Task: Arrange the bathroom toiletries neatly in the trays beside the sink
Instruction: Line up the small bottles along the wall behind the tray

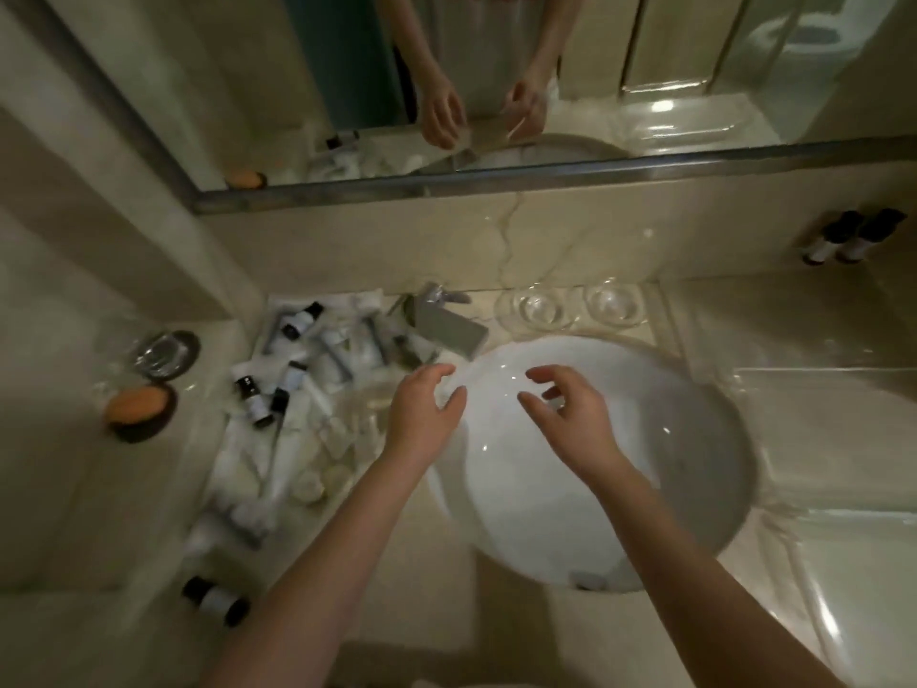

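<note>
1. Closest to the camera, one small bottle with a dark cap [215,600] lies on its side on the tabletop [392,613]. Its long side runs left to right, tipped a little down to the right. It lies apart from the other things.
2. Two bare arms reach forward over the white sink [620,513].
3. The left hand [424,414] is over the left rim of the sink. Its grip is loose, the fingers are spread and curled, and nothing is in it.
4. The right hand [570,414] hangs over the middle of the bowl. Its grip is loose too, and it holds nothing.
5. Left of the sink, the toiletries [297,404] lie in a messy heap on something white. Little dark-capped bottles point many ways, and a long white tube [283,459] points away from the camera. The picture is blurry here, so I cannot tell where the trays start or end.
6. Farther left sits a round orange soap in a dark dish [140,410], and behind it a clear glass dish [166,353].
7. At the back of the sink stands the silver tap [441,322]. Two clear glasses [575,305] stand to its right.
8. Two more dark-capped bottles [848,238] are on the wall at the far right.
9. The mirror [347,91] shows both hands; the top edge cuts off the person.
</note>
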`<state>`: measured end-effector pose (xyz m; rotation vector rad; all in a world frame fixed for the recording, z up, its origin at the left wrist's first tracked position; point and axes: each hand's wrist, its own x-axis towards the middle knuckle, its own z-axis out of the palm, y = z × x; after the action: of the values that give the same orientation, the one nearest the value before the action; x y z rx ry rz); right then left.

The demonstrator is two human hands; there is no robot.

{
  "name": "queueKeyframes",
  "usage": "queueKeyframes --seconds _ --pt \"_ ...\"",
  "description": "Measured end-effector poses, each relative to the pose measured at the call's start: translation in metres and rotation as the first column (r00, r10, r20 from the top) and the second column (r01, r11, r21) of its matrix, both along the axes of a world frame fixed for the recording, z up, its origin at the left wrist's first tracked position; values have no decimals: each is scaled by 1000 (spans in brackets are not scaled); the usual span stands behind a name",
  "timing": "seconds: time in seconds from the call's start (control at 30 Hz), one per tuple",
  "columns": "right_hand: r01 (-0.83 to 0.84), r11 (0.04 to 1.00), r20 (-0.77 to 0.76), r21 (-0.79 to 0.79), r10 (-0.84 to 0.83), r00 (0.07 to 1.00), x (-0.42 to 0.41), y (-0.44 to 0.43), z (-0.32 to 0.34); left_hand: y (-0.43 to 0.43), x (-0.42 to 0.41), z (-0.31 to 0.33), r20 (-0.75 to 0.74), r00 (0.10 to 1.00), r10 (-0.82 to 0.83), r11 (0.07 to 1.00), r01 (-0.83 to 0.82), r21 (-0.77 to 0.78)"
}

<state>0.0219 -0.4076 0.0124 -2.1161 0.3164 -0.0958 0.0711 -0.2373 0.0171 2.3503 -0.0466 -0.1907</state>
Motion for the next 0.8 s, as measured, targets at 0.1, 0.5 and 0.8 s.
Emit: queueKeyframes --seconds 0.1,0.5,0.8 --pt "-147 989 -92 -9 145 985 16 56 -10 64 2 -9 -45 996 75 997 -74 36" --pt "-683 677 -326 -274 603 728 138 225 -26 242 71 -42 -217 878 428 898 -386 209" --pt "-710 161 -351 -686 781 517 202 284 -60 250 103 -63 -217 832 510 853 -457 252"
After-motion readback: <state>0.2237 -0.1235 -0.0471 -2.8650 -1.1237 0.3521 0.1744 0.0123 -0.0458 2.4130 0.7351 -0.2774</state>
